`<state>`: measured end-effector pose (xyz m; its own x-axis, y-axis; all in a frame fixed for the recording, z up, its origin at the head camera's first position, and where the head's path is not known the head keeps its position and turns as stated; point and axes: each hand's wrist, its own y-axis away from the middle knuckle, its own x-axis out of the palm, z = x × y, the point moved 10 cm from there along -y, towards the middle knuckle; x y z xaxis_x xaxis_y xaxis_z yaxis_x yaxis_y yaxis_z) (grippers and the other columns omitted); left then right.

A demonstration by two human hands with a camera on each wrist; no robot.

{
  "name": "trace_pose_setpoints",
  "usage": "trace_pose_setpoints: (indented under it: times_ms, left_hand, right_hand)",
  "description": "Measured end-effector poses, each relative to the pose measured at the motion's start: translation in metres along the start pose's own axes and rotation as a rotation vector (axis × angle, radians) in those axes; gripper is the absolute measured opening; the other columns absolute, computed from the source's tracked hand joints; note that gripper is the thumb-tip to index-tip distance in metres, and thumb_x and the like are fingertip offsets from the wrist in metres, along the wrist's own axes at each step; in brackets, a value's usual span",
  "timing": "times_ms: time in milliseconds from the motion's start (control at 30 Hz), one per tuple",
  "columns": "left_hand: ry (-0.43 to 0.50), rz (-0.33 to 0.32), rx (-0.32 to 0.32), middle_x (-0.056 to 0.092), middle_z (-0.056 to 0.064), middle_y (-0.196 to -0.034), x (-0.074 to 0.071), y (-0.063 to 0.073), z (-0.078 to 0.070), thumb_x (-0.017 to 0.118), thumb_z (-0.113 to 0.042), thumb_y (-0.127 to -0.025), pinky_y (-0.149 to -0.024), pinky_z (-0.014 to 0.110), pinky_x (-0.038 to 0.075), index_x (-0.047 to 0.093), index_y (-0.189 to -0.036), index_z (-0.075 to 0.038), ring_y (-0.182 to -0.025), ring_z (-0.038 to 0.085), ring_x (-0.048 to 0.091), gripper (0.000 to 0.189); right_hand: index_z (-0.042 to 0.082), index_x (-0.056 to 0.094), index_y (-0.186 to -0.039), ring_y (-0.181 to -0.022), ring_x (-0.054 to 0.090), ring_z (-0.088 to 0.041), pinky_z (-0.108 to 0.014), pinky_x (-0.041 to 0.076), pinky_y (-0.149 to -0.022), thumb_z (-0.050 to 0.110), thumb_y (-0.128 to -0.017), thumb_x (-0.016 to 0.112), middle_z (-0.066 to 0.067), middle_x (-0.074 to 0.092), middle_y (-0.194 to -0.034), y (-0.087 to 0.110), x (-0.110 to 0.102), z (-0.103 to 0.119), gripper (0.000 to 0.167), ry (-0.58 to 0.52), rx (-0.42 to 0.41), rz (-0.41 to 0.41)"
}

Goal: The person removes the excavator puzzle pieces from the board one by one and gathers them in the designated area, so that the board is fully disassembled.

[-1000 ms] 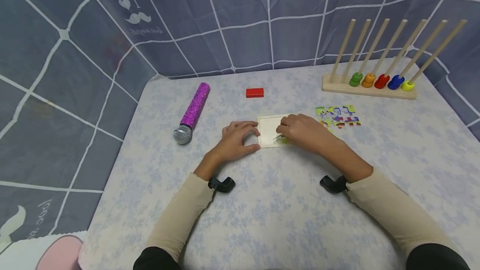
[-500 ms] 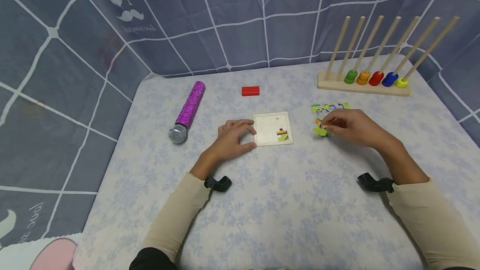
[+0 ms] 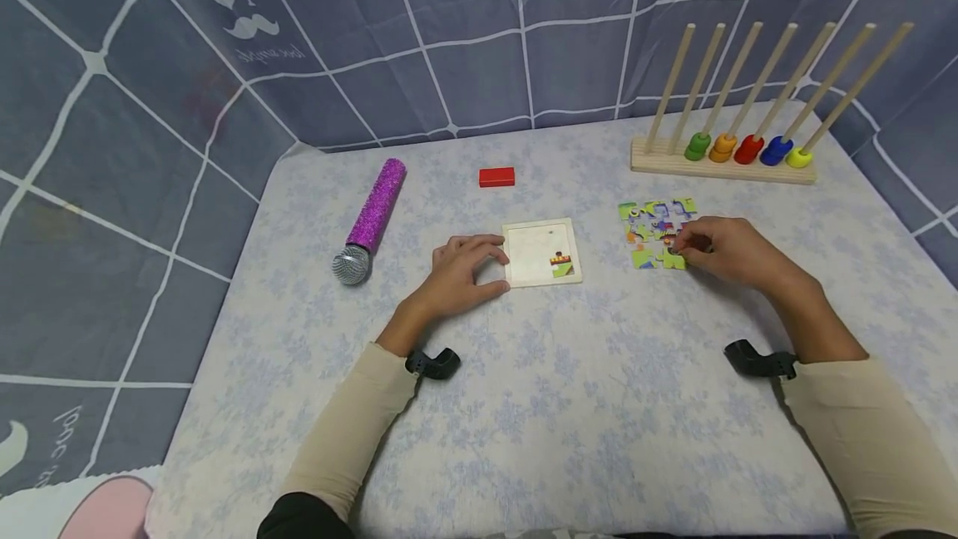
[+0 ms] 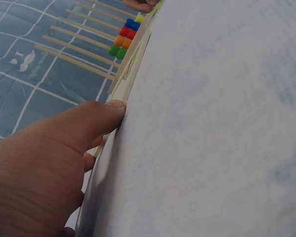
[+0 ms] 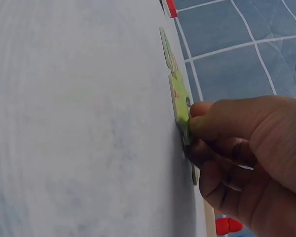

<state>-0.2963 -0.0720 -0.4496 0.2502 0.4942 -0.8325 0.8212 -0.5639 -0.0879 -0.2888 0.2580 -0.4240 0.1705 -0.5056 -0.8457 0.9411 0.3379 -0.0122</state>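
Observation:
My left hand (image 3: 464, 273) holds the left side of a shallow wooden puzzle tray (image 3: 528, 256), its thumb at the near corner and fingertips along the edge. Two joined puzzle pieces (image 3: 562, 264) lie in the tray's near right corner. Right of the tray is a group of loose jigsaw pieces (image 3: 645, 259), mostly green, laid close together on the table. Over its near right side, my right hand (image 3: 722, 248) pinches a green puzzle piece (image 5: 183, 118) between thumb and fingers. In the left wrist view the left thumb (image 4: 106, 116) presses on the tray's edge.
A purple glitter microphone (image 3: 377, 206) lies at the left, and a red block (image 3: 497, 178) behind the tray. A wooden peg stand (image 3: 722, 167) with coloured rings stands at the back right. Grey grid-patterned cloth (image 3: 479, 81) hangs behind the table.
My right hand has moved from over the tray right to the loose pieces, uncovering two pieces in the tray, then slid along the near row. My left hand keeps its place.

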Motion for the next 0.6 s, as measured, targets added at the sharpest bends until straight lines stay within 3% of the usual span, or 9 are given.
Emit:
trace_pose_setpoints:
  times_ms: [300, 600]
  left_hand:
    - [-0.017, 0.0, -0.016, 0.047, -0.003, -0.152, -0.0048, -0.0002, 0.0023, 0.076, -0.038, -0.092, -0.097, 0.052, 0.024, 0.065, -0.117, -0.023, -0.131, 0.027, 0.037, 0.031]
    - [-0.024, 0.023, -0.02, 0.046, -0.004, -0.153, 0.001, -0.0016, 0.0012, 0.074, -0.041, -0.092, -0.099, 0.051, 0.024, 0.064, -0.118, -0.025, -0.131, 0.025, 0.036, 0.032]
  right_hand:
    - [-0.001, 0.07, -0.097, -0.086, 0.062, -0.028, -0.049, 0.049, -0.076, -0.001, -0.094, 0.068, -0.011, 0.069, -0.094, -0.0088, 0.005, 0.0058, 0.004, 0.058, 0.008, 0.042]
    - [0.0, 0.066, -0.097, -0.081, 0.056, -0.024, -0.046, 0.047, -0.073, 0.009, -0.088, 0.079, -0.006, 0.062, -0.088, -0.0026, 0.0097, 0.0046, 0.018, 0.083, 0.038, 0.169]
